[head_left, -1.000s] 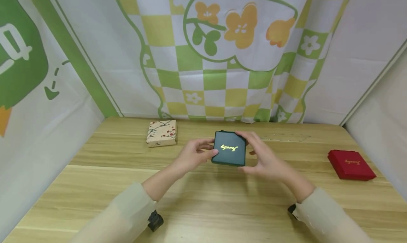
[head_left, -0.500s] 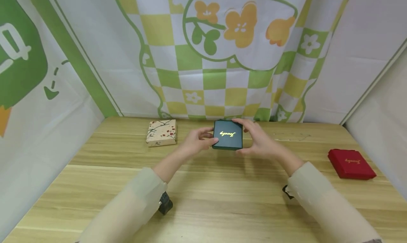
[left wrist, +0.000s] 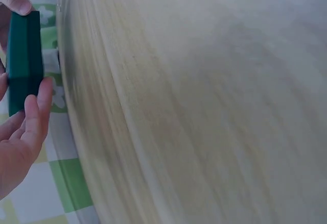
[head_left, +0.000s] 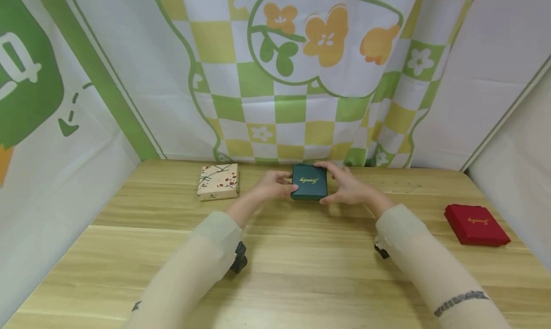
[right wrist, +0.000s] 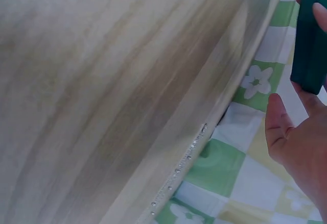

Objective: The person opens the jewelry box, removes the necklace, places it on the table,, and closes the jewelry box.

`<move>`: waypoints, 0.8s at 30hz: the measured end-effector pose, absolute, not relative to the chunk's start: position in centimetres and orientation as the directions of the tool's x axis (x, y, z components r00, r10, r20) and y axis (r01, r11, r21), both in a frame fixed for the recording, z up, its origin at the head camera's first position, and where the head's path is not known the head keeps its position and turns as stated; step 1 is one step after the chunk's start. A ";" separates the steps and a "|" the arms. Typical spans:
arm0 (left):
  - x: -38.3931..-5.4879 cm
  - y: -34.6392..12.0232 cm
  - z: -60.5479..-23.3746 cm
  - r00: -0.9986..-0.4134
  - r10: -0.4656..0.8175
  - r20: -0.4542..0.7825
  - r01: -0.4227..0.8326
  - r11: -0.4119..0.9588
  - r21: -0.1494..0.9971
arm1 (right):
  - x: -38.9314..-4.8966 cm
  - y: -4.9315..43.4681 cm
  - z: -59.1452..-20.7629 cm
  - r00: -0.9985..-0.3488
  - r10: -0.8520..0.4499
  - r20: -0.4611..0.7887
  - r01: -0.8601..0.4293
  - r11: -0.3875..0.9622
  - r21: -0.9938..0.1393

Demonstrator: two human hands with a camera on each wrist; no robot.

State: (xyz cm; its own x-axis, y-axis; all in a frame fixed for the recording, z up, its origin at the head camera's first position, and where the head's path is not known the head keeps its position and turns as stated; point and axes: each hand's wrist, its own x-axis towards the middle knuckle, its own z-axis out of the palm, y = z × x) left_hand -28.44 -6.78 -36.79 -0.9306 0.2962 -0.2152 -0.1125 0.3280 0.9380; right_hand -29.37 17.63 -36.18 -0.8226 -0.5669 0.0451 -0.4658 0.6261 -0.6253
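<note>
Our left hand (head_left: 274,186) and right hand (head_left: 347,187) are gripping a green box (head_left: 309,188) (gold-lettered). A red box (head_left: 477,225) is lying right.

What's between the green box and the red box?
The head view shows the right hand, gripping the green box, then a thin beaded strand on the table before the red box; the right wrist view shows it clearer.

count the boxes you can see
3: a floral box on the table, back left; a green box held between the left hand and right hand; a red box, far right.
</note>
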 end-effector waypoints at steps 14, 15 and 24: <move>-33.4 -4.6 -40.6 -0.938 0.264 -0.224 -0.129 0.333 0.934 | -32.0 17.9 -37.1 -0.864 -0.499 -0.067 -0.351 0.692 -0.631; -34.6 -4.3 -41.6 -0.937 0.267 -0.227 -0.131 0.335 0.933 | -32.1 18.0 -37.1 -0.863 -0.501 -0.065 -0.353 0.690 -0.632; -42.9 -2.8 -49.6 -0.950 0.259 -0.173 -0.066 0.375 0.925 | -32.9 18.4 -37.0 -0.854 -0.500 -0.142 -0.300 0.697 -0.651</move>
